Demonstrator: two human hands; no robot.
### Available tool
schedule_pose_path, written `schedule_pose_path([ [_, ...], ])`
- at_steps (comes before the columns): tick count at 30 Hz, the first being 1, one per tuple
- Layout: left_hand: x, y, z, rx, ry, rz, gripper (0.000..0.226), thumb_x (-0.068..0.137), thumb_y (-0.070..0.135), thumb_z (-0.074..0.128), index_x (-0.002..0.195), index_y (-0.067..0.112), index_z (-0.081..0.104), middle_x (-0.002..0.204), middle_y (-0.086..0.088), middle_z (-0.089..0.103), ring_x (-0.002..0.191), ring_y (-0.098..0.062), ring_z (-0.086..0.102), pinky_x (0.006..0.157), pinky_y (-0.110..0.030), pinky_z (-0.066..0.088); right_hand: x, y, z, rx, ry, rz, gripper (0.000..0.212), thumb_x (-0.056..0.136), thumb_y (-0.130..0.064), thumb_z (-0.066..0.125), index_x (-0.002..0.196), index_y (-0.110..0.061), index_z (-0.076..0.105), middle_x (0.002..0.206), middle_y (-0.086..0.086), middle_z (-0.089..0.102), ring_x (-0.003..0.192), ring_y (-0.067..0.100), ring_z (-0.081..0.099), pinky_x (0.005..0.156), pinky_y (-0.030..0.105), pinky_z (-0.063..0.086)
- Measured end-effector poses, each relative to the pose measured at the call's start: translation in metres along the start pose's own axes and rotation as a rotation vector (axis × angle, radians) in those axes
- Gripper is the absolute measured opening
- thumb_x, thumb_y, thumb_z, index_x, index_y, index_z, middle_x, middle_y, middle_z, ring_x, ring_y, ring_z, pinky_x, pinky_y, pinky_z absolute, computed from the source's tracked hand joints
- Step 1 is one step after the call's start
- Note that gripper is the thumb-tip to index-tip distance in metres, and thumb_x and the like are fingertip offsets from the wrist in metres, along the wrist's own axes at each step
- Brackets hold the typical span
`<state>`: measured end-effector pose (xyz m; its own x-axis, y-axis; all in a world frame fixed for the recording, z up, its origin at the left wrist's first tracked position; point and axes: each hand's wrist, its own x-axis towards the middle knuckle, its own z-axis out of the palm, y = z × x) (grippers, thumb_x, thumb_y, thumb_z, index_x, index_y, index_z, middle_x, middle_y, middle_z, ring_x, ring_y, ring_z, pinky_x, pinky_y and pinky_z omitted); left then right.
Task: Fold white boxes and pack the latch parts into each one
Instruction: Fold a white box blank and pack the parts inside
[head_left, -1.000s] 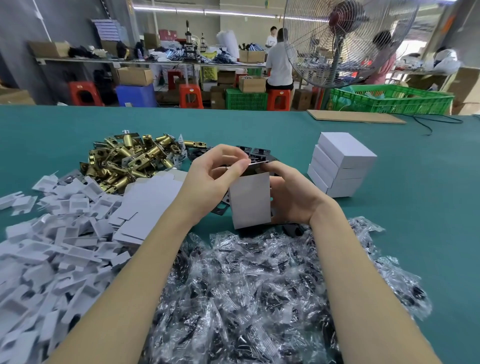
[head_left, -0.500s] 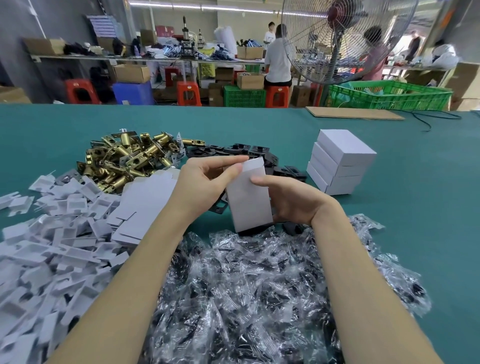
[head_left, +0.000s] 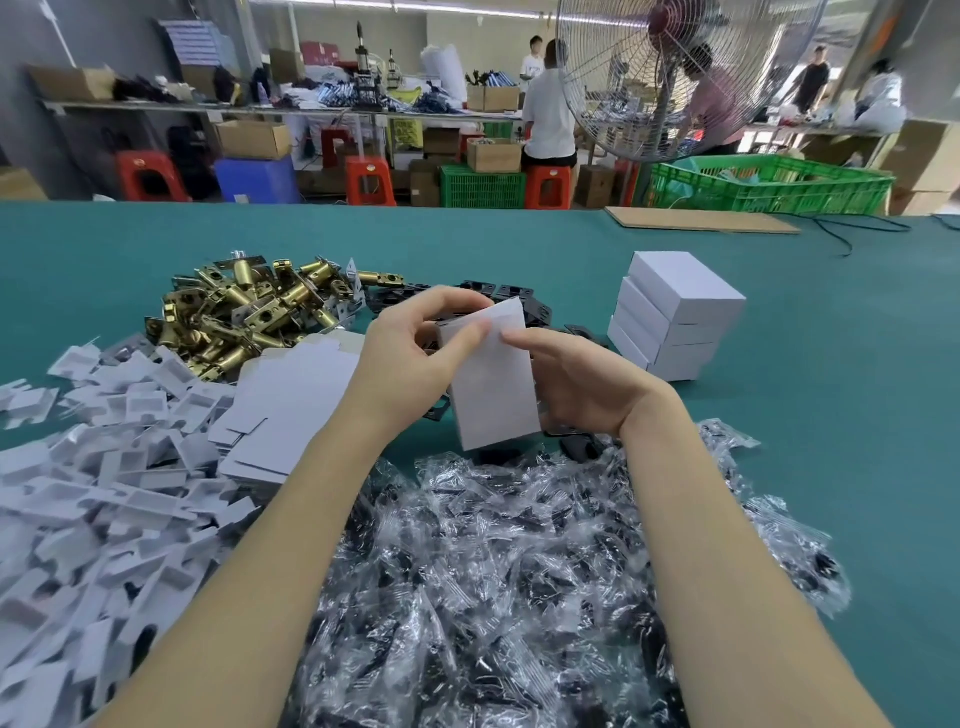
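I see both my hands grasping the white box (head_left: 496, 384): left hand (head_left: 415, 358) pinching its top flap, right hand (head_left: 576, 384) cupping its side. It stands upright, above the table, just left of the stack of finished boxes (head_left: 675, 312).

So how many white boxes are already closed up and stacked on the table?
3, as far as I can see: one stack on the green table, right of the hands, top, middle, bottom. More may hide behind.

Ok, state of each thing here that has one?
white box: upright, top flap not yet tucked
left hand: grips the box top
right hand: holds the box side
finished boxes: closed, stacked
flat box blanks: unfolded
fan: running or not, cannot tell
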<state>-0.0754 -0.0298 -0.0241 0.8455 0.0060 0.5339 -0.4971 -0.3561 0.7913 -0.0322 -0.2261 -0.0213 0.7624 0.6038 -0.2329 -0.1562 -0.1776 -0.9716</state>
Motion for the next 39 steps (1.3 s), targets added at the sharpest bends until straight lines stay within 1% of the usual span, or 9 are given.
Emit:
schedule_pose_path([
  [3,0.004,0.001,0.001,-0.056,0.025,-0.014,0.008,0.1,0.021,0.065,0.099,0.025,0.072,0.099,0.016,0.073,0.088,-0.003,0.066,0.072,-0.018,0.052,-0.003,-0.004,0.0,-0.095,0.001,-0.022,0.047,0.085,-0.057,0.061,0.127,-0.036,0.065,0.114,-0.003,0.073,0.092,0.012,0.07,0.068,0.027,0.054],
  [7,0.003,-0.003,-0.002,-0.11,-0.036,-0.076,0.008,0.097,0.021,0.07,0.103,0.023,0.074,0.099,0.013,0.077,0.093,0.001,0.069,0.074,-0.012,0.051,-0.002,0.0,-0.005,-0.119,0.028,-0.046,0.029,0.084,-0.051,0.067,0.111,-0.043,0.074,0.12,-0.002,0.072,0.106,0.022,0.067,0.083,0.036,0.053],
  [11,0.002,-0.002,0.004,-0.045,-0.023,-0.05,0.009,0.096,0.025,0.07,0.099,0.028,0.078,0.094,0.014,0.077,0.091,-0.003,0.071,0.076,-0.014,0.053,0.001,0.008,-0.01,-0.067,0.04,-0.064,0.023,0.084,-0.04,0.069,0.105,-0.04,0.077,0.111,-0.004,0.074,0.099,0.02,0.068,0.075,0.034,0.056],
  [15,0.001,0.001,0.009,-0.012,0.026,-0.009,0.008,0.096,0.023,0.071,0.098,0.025,0.079,0.092,0.013,0.078,0.089,-0.005,0.073,0.08,-0.019,0.057,0.001,0.012,-0.012,-0.048,0.03,-0.09,0.026,0.083,-0.032,0.07,0.108,-0.036,0.078,0.116,-0.002,0.074,0.104,0.02,0.069,0.092,0.046,0.054],
  [23,0.0,0.004,0.01,0.057,0.03,0.023,0.012,0.098,0.025,0.069,0.101,0.019,0.079,0.091,0.012,0.077,0.087,-0.004,0.072,0.079,-0.024,0.058,-0.001,0.016,-0.014,-0.051,0.02,-0.113,0.036,0.08,-0.018,0.073,0.113,-0.034,0.074,0.122,0.002,0.074,0.117,0.024,0.068,0.096,0.048,0.057],
  [29,0.001,0.003,0.005,0.002,-0.027,-0.014,0.011,0.095,0.021,0.072,0.104,0.018,0.078,0.096,0.009,0.078,0.092,-0.01,0.073,0.084,-0.034,0.059,-0.005,0.015,-0.015,-0.136,0.028,-0.158,0.033,0.087,-0.017,0.073,0.113,-0.038,0.075,0.123,0.002,0.073,0.121,0.025,0.066,0.107,0.06,0.048],
  [32,0.0,0.003,0.007,0.004,-0.023,-0.021,0.01,0.095,0.02,0.073,0.103,0.019,0.079,0.094,0.008,0.078,0.091,-0.015,0.073,0.084,-0.039,0.059,-0.009,0.005,-0.014,-0.295,0.061,-0.157,0.035,0.092,-0.009,0.071,0.112,-0.039,0.073,0.117,-0.003,0.075,0.113,0.015,0.069,0.103,0.046,0.052],
  [35,-0.001,0.003,0.01,0.029,0.003,-0.011,0.009,0.095,0.021,0.073,0.102,0.021,0.079,0.093,0.01,0.077,0.09,-0.012,0.073,0.083,-0.037,0.059,-0.012,-0.011,-0.02,-0.579,0.11,-0.094,0.034,0.085,-0.025,0.081,0.114,-0.038,0.069,0.11,-0.01,0.075,0.103,0.005,0.069,0.097,0.036,0.055],
  [39,0.0,0.007,0.01,0.045,-0.002,0.017,0.011,0.098,0.023,0.069,0.099,0.021,0.079,0.088,0.009,0.077,0.084,-0.013,0.071,0.078,-0.035,0.057,-0.011,-0.01,-0.021,-0.549,0.139,-0.088,0.025,0.084,-0.034,0.082,0.107,-0.039,0.073,0.103,0.0,0.076,0.084,0.009,0.065,0.065,0.022,0.053],
])
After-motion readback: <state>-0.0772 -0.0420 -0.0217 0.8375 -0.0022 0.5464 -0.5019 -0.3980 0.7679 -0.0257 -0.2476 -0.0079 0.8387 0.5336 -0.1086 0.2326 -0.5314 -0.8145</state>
